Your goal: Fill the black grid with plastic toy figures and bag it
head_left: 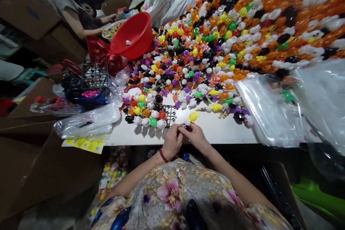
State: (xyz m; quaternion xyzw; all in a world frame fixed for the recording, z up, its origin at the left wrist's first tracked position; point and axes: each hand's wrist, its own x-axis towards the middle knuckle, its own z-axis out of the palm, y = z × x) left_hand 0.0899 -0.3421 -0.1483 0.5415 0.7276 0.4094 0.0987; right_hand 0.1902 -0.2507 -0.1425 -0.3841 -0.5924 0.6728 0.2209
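My left hand [172, 141] and my right hand [197, 137] meet at the table's front edge, both with fingers pinched closed. Between their fingertips is a small plastic figure toy, with a yellow figure [193, 116] sticking up and a white part just below it. Its lower end is hidden by my fingers. Just left of my hands, a black grid rack [170, 116] carries rows of small round plastic heads [146, 122] in white, black, green, orange and yellow. A pencil-like stick with a yellow figure [216, 107] lies beyond my right hand.
A large heap of small plastic figures [242, 25] covers the table's back and right. Clear plastic bags [265, 107] lie at right, more bags [90, 120] at left. A red basin [132, 37] stands at back left, near another person [77, 19] holding a tray. Cardboard boxes [24, 165] stand at left.
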